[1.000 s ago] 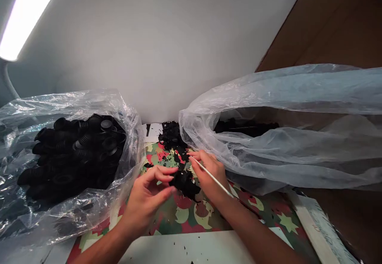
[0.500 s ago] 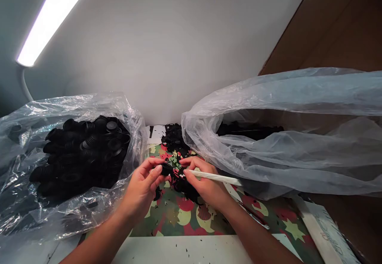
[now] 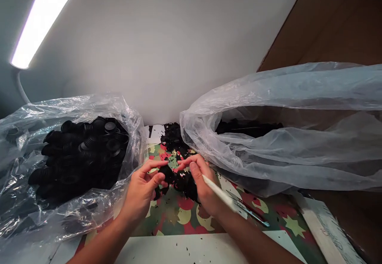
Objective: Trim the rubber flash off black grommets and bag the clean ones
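My left hand [image 3: 142,190] pinches a small black rubber part [image 3: 166,172] between thumb and fingers, above the patterned mat [image 3: 179,216]. My right hand [image 3: 203,186] is closed round a thin white tool [image 3: 219,194] whose handle slants down to the right. Its fingertips meet the same black part. A heap of black scraps [image 3: 182,180] lies under both hands, and more scraps [image 3: 173,136] are piled further back near the wall.
A clear plastic bag [image 3: 74,156] full of black round parts sits at the left. A larger clear bag [image 3: 283,136] holding dark parts lies at the right. Small scissors or tweezers [image 3: 247,210] rest on the mat by my right wrist. A white board [image 3: 185,250] runs along the near edge.
My left hand has picked up a black part and raised it to my right hand's fingertips. The white tool has swung from pointing up-left to slanting down-right.
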Available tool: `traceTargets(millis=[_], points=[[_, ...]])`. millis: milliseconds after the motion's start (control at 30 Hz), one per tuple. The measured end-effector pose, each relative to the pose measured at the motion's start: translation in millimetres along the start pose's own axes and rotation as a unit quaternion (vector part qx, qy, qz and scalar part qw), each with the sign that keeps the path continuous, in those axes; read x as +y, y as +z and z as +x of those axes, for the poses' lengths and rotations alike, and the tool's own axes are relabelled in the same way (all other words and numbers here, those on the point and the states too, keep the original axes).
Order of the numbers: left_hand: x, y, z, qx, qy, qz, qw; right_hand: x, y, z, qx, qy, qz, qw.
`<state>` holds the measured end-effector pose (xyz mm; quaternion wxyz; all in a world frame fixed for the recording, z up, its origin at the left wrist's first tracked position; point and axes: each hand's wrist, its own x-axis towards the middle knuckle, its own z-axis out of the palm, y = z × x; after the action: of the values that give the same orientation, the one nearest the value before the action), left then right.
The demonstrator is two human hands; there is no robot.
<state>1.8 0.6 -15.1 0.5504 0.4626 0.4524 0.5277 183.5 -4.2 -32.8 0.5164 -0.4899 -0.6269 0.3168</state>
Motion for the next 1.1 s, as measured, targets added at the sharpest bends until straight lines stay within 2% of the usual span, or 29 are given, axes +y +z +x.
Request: traceTargets(millis=[67,133,267,333,433,533,600,667,733,833,967,1100], points=[[2.1,-1.4,1.3,-0.003,-0.009,-0.004,1.0,3.3,-3.7,4.8,0.032,-0.002,0.05,0.998],[4.8,-2.0,2.3,0.007,0.0,0.005,1.0,6.3,-6.3,7.7,0.061,-0.036,0.082,0.994],[8.5,-1.0,1.9,0.039,0.054,0.059,0.996,2.8,-5.8,5.2,0.088,-0.094,0.048,0.99],[8.0,0.3,0.6,0.031,0.038,0.067,0.997,-3.3,-2.3,1.9,0.052,-0.115,0.006,0.992],[4.6,2.1,-1.1,-0.01,-0.023,0.044,0.999,-10.0,5.3,-1.7,-0.04,-0.146,-0.03,0.988],[1.8,1.9,-0.3,-0.032,-0.048,0.022,0.998,-8.3,10.7,-1.6,-0.079,-0.116,-0.072,0.987],[2.8,0.8,1.6,-0.031,-0.016,0.04,0.999,-4.2,11.0,0.0,-0.082,-0.099,-0.115,0.985],[6.5,-0.3,3.4,-0.039,0.048,0.102,0.993,-0.6,9.4,1.7,-0.09,-0.109,-0.167,0.976],[11.8,-1.0,3.9,-0.066,0.099,0.184,0.976,1.1,7.7,2.3,-0.109,-0.128,-0.224,0.96],[19.0,-1.1,2.3,-0.105,0.121,0.263,0.951,-0.2,7.6,0.4,-0.149,-0.137,-0.28,0.938],[19.1,-0.7,-1.4,-0.109,0.106,0.268,0.951,-7.3,8.0,0.0,-0.158,-0.134,-0.235,0.949],[5.8,1.2,-2.8,-0.095,0.025,0.174,0.98,-11.6,5.7,4.0,-0.181,-0.136,-0.157,0.961]])
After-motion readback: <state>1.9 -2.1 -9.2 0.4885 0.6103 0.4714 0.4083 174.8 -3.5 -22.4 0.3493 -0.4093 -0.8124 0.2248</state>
